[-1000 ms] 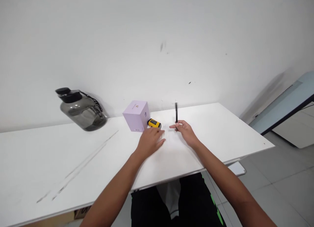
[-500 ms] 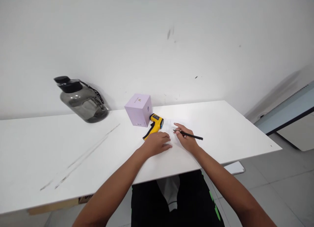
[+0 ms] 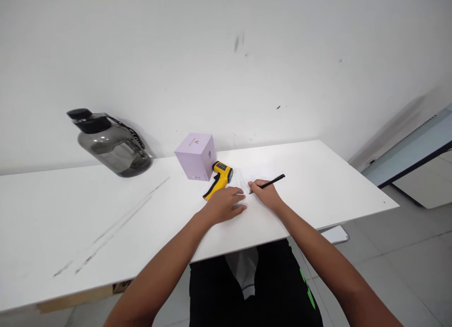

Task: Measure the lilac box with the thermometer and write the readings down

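Observation:
My right hand [image 3: 266, 194] grips a black pen [image 3: 273, 181], its tip down on a white sheet of paper [image 3: 241, 177] that carries faint writing. The paper barely stands out from the white table, so its edges are hard to see. My left hand [image 3: 226, 204] lies flat with fingers apart at the paper's left side. Just beyond the left hand is a yellow and black infrared thermometer [image 3: 220, 180], lying on its side. Its rear end is at a lilac box [image 3: 196, 157].
A grey see-through water bottle [image 3: 115, 148] with a black cap stands at the left by the wall. The white table [image 3: 141, 233] has dark streaks on its left part. Below its right edge, a white object [image 3: 335, 235] shows near the floor.
My right hand has closed more tightly round the pen and set its tip lower on the paper; the pen's back end has swung up. My left hand stays nearly in place. The view has shifted slightly.

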Demonstrator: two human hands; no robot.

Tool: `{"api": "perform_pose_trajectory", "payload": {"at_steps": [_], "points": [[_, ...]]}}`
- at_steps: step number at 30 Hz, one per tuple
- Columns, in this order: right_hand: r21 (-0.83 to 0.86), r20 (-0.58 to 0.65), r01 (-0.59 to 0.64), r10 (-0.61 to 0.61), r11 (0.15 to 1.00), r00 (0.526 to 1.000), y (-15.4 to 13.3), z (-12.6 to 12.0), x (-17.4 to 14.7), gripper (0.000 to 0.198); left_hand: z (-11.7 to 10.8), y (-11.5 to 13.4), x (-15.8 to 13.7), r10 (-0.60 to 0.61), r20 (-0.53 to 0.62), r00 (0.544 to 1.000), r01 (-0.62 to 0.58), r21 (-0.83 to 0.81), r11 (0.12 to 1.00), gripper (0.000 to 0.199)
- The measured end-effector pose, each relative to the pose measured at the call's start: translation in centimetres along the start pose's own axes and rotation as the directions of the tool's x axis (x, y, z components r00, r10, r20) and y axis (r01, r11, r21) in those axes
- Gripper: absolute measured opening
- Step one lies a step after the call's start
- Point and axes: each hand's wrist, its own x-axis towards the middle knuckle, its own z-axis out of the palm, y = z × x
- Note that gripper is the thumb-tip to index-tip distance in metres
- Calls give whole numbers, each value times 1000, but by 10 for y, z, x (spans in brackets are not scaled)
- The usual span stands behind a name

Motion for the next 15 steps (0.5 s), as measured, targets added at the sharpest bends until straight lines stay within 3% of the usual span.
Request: {"api": "perform_pose_trajectory", "payload": {"at_steps": [15], "points": [[-76,59,33,-29,997,998,-1,3,0,34,3,0,0,-3,-9,1000,3,3,1000,30]]}}
